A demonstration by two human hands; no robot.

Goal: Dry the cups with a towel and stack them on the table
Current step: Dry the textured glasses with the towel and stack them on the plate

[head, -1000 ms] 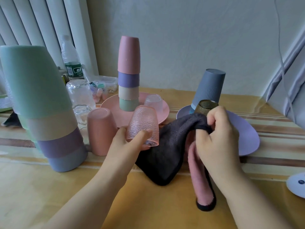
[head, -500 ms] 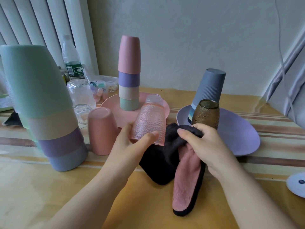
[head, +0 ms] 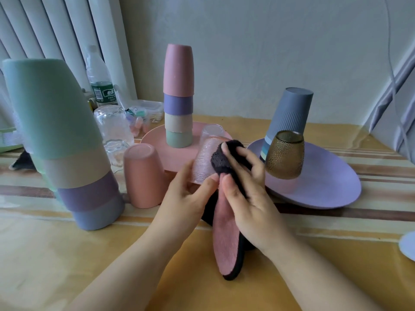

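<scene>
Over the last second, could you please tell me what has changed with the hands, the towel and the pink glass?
The right hand brought the dark towel up from beside the amber glass and now presses it against the pink glass, which the left hand lifted slightly and tilted. The cup stacks, plates and amber glass stayed in place.

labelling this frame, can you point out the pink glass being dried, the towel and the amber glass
pink textured glass (head: 203, 161): head view, on its dimpled side wall.
towel (head: 225, 241): head view, on the hanging pink face.
amber glass (head: 284, 157): head view, on its dotted side, standing on the purple plate (head: 332, 176).
</scene>
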